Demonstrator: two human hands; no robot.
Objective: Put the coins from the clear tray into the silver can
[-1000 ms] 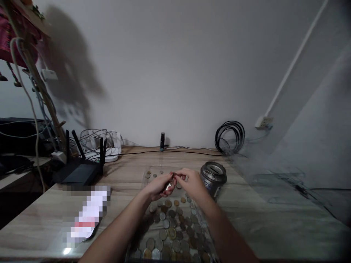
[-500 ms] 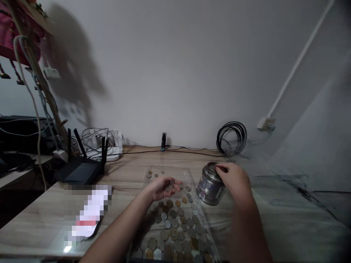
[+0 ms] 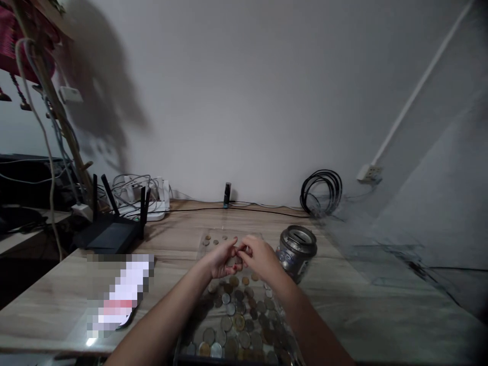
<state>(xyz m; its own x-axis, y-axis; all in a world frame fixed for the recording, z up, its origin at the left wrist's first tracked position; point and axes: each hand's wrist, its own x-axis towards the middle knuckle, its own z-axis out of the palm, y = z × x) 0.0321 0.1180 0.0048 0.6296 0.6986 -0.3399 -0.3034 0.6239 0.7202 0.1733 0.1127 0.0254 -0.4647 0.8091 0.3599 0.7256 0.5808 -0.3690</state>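
Just below the frame's centre, the left hand cups a few small round metal coins while the right hand pinches at them, fingertips touching. A loose pinch could drop a coin among the spread of mixed coins on the clear plastic sheet beneath, or send it rolling across the wood-grain table past the silver slotted tin can at centre right.

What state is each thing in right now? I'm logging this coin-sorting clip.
Left hand: cupped, coins in its palm.
Right hand: fingertips pinching at the left palm.
Silver metal tin with slotted lid: upright, lid on, untouched.
Clear plastic sheet of loose coins: flat on the table, coins spread.
Black router: antennas raised.
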